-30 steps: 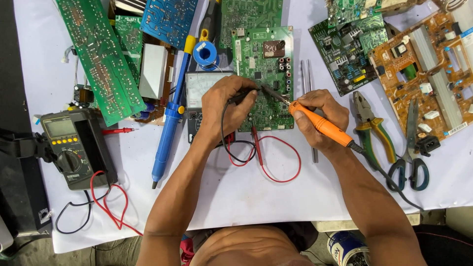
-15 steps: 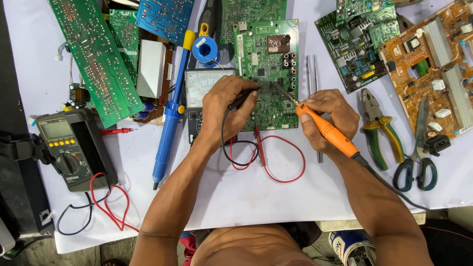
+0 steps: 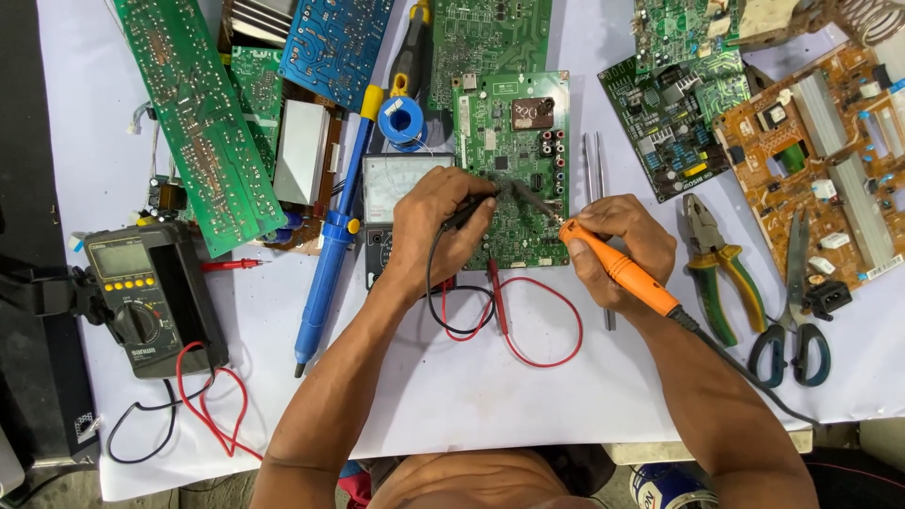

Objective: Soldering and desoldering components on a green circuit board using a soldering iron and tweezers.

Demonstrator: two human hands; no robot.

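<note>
My right hand (image 3: 617, 247) grips an orange-handled soldering iron (image 3: 622, 273), its metal tip angled up-left onto a green circuit board (image 3: 514, 160) at table centre. My left hand (image 3: 436, 226) pinches a black test probe (image 3: 468, 209) whose tip touches the same board close to the iron's tip. A red probe (image 3: 497, 292) lies loose below the board, with red and black leads looping on the white cloth. Under my left hand sits an analogue meter (image 3: 396, 184), partly hidden.
A blue desoldering pump (image 3: 330, 254) lies left of the meter, a blue solder reel (image 3: 405, 120) above it. A digital multimeter (image 3: 141, 297) sits far left. Pliers (image 3: 716, 269) and scissors (image 3: 792, 320) lie right. Several other circuit boards (image 3: 189, 123) crowd the far edge.
The view has shifted slightly. Both hands stay on the green board, with the iron tip and black probe held at almost the same spot.
</note>
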